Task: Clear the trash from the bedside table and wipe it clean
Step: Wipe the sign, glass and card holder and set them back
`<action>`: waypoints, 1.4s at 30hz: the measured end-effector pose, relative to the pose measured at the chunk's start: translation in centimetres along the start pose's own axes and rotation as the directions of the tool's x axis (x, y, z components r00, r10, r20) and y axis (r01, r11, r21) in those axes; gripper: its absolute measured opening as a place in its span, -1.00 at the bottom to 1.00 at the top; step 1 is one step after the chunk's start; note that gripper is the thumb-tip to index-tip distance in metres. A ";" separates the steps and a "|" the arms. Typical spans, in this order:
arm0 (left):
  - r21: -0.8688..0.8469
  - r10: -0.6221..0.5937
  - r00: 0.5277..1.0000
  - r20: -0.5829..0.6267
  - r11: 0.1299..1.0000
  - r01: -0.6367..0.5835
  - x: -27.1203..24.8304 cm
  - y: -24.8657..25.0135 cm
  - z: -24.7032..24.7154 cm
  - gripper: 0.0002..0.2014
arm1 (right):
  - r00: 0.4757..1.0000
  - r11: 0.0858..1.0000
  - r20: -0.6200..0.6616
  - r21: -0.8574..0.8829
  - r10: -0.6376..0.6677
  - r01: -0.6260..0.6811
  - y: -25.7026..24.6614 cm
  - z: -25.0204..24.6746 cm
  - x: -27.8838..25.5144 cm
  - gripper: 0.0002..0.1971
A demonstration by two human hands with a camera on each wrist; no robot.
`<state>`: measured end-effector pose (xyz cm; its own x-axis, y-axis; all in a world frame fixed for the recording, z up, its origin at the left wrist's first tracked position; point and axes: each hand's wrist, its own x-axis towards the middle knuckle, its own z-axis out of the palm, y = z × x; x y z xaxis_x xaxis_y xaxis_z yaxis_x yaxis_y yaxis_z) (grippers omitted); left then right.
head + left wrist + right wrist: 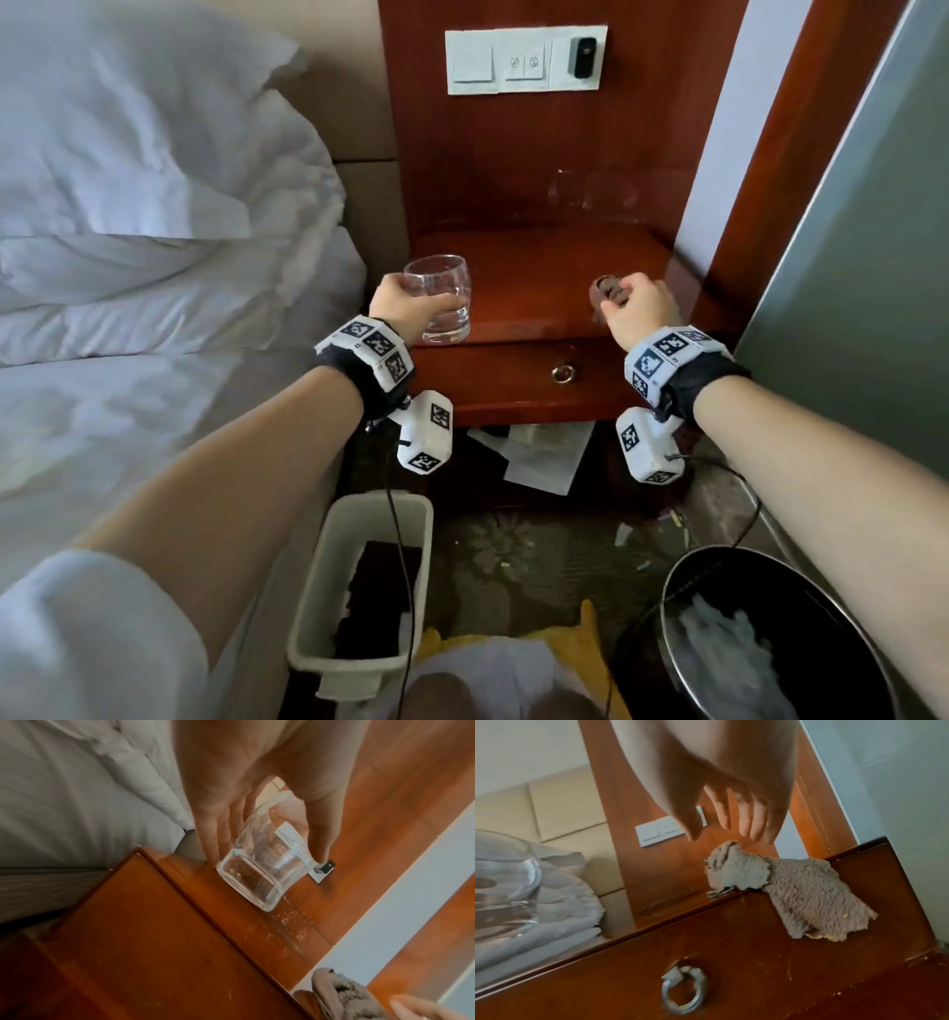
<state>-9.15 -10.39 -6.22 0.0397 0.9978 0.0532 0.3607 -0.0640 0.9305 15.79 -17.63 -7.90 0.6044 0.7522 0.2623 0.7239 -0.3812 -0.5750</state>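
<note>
My left hand (pixel 416 306) grips a clear empty glass (pixel 436 272) at the front left corner of the red-brown bedside table (pixel 539 257). Fingers and thumb wrap the glass (pixel 257 878); I cannot tell whether its base rests on the wood. A crumpled brown fuzzy cloth (pixel 795 892) lies on the table's front right part and hangs over the front edge. My right hand (pixel 726 835) hovers just above the cloth (pixel 607 293) with straight fingers that hold nothing. Small specks (pixel 290 923) show on the tabletop.
A drawer with a metal ring handle (pixel 562 372) sits below the tabletop. White papers (pixel 544 457) lie on the floor under the table. A beige bin (pixel 359 514) stands front left and a black bucket (pixel 719 565) front right. The bed (pixel 154 257) borders the left.
</note>
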 end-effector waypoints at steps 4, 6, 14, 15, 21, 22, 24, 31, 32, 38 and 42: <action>-0.016 0.005 0.997 0.075 1.000 -0.004 3.7 0.6 3.2 -0.45 | 0.991 0.991 0.053 -0.058 0.122 -0.119 1.9 1.1 4.2 -0.38; -0.022 -0.009 0.994 0.108 1.000 0.012 5.5 0.9 4.2 -0.49 | 0.978 0.986 0.155 -0.114 0.137 -0.120 2.4 1.7 6.1 -0.29; -0.038 -0.067 0.984 0.163 0.997 0.074 12.6 5.9 6.1 -0.31 | 0.941 0.976 0.320 -0.216 0.108 -0.039 -0.8 0.1 12.7 -0.67; -0.050 -0.061 0.984 0.169 0.996 0.071 13.5 7.1 6.2 -0.40 | 0.943 0.982 0.316 -0.182 0.108 -0.051 -1.7 -0.8 13.9 -0.69; -0.153 0.023 0.974 0.226 0.988 0.012 19.0 15.5 6.8 -0.63 | 0.980 0.987 0.199 0.161 -0.008 -0.024 -8.2 -7.5 21.7 -0.73; -0.178 0.046 0.970 0.238 0.984 -0.003 19.7 17.0 6.9 -0.55 | 0.984 0.978 0.173 0.207 -0.036 0.000 -9.3 -8.5 22.6 -0.72; -0.228 0.094 0.959 0.267 0.973 -0.032 20.8 20.0 6.9 -0.48 | 0.992 0.952 0.102 0.302 -0.078 0.044 -11.2 -10.2 24.2 -0.73; -0.319 0.298 0.911 0.286 0.926 -0.203 23.0 29.3 5.8 -0.41 | 0.995 0.828 -0.050 0.552 -0.083 0.097 -17.2 -15.2 28.7 -0.54; -0.337 0.331 0.902 0.277 0.913 -0.231 23.2 30.3 5.6 -0.44 | 0.994 0.810 -0.068 0.576 -0.084 0.107 -17.8 -15.6 29.1 -0.51; -0.348 0.420 0.839 0.346 0.888 -0.300 21.8 33.8 4.1 -0.54 | 0.993 0.732 -0.068 0.672 -0.091 0.113 -21.8 -18.3 29.7 -0.65; -0.380 0.408 0.855 0.320 0.882 -0.279 21.3 35.3 3.0 -0.31 | 0.991 0.611 0.092 0.792 -0.100 -0.012 -24.0 -18.9 29.0 -0.88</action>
<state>7.24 8.53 26.61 0.4798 0.8210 0.3095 -0.0475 -0.3279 0.9435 22.25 3.11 28.16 0.4956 0.8330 0.2460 0.1714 0.1839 -0.9679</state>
